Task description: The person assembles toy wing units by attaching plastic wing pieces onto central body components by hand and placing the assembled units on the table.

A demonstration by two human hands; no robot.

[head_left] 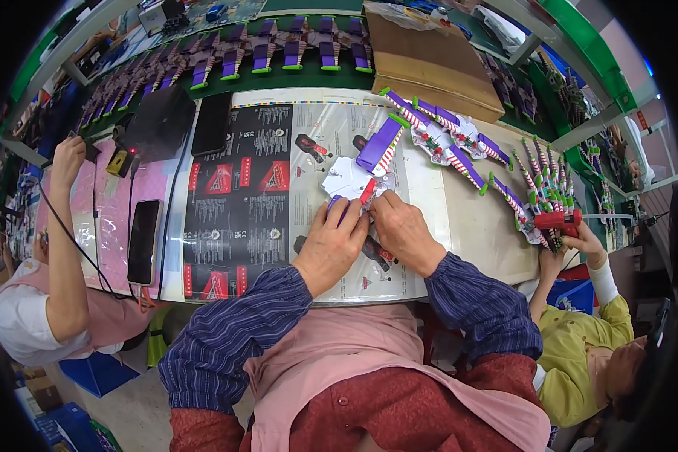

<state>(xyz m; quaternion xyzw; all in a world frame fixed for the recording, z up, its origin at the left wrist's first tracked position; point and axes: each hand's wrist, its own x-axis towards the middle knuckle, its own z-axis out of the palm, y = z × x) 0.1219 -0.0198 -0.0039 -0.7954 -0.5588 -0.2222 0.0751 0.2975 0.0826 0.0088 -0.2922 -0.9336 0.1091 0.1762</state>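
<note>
A toy wing assembly (346, 178) lies in front of me, with a white centre, purple wings, red-and-white striped edges and a green tip. My left hand (333, 245) is closed over its near purple wing, fingers bent. My right hand (404, 232) grips the assembly's near right edge, thumb and fingertips close to the left hand's. A small red piece (368, 191) shows on the white centre just beyond my fingertips. What sits directly beneath the fingers is hidden. Further right, similar finished-looking wing assemblies (446, 143) lie together on the table.
A printed sheet (241, 226) covers the table. Left are a black box (158, 124), a dark phone (212, 123) and a cabled phone (145, 241). A cardboard box (437, 68) and rows of wings (264, 53) stand behind. At right, a co-worker holds a red tool (557, 221); another sits left.
</note>
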